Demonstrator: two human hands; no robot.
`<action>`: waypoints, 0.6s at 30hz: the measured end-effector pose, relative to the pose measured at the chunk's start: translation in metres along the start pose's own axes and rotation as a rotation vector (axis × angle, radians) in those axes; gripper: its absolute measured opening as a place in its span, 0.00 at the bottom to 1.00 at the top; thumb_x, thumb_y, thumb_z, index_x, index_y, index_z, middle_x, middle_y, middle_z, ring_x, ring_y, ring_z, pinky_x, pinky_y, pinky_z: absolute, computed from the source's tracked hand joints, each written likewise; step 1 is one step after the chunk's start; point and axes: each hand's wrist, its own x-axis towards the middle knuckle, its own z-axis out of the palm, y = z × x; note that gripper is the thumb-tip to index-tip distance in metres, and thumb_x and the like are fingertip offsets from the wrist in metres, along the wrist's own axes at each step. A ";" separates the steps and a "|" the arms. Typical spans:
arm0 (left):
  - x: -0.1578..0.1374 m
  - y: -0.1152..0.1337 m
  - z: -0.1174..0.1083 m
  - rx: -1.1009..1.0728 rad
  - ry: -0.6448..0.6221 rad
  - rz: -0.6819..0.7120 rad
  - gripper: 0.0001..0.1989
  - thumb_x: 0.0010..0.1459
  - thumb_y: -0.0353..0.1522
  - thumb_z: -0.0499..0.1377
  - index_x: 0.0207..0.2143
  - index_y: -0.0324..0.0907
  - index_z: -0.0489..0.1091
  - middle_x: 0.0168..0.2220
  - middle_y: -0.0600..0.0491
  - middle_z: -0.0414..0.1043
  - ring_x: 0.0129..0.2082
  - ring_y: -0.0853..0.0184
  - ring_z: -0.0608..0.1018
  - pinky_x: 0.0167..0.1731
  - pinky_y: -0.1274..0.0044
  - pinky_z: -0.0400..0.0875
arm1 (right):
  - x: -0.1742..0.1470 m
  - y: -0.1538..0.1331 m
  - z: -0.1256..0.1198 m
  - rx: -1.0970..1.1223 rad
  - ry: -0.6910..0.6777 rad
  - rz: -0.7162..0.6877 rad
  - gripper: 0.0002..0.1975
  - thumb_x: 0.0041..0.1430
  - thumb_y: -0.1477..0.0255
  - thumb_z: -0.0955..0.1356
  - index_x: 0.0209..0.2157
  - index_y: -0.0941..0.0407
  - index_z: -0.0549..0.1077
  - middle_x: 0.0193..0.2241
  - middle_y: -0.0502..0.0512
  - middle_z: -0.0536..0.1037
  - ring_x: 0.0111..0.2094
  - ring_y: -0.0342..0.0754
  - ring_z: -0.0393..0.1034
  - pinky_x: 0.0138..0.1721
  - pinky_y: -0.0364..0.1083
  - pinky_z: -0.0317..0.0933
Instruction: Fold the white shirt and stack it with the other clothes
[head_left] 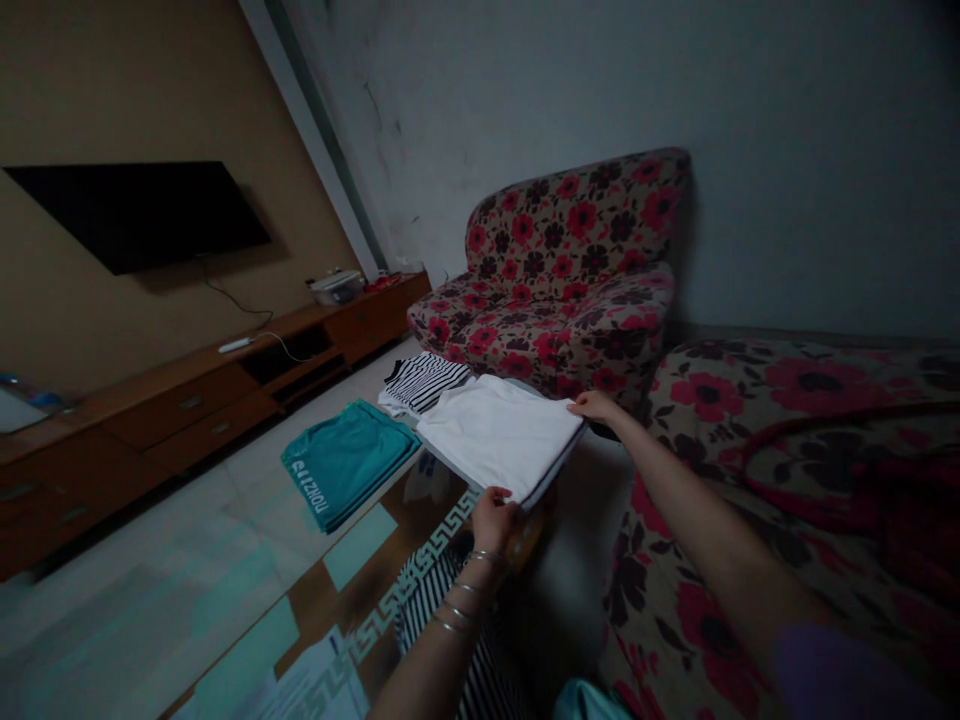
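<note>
Glass table (352,560): left hand (491,518), right hand (592,406) pinch folded white shirt (501,432) edges (teal shorts (346,462) beside).

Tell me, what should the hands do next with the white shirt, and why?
Probably let go and smooth it flat. The left hand and right hand each hold an edge of the white shirt, which already looks folded and lies on the table beside the striped shirt and the teal garment.

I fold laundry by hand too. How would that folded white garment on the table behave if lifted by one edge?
The white garment is probably floppy: thin cloth lying flat. It likely unfolds if lifted one-sided; both hands, left hand and right hand, grip opposite edges. Probably light.
</note>
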 end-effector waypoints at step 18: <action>-0.029 0.007 -0.010 0.684 0.042 0.374 0.04 0.57 0.28 0.56 0.36 0.40 0.68 0.40 0.45 0.68 0.39 0.60 0.73 0.39 0.74 0.65 | -0.024 -0.022 -0.011 0.007 0.067 0.036 0.16 0.60 0.63 0.67 0.40 0.62 0.73 0.36 0.56 0.75 0.35 0.45 0.71 0.36 0.45 0.66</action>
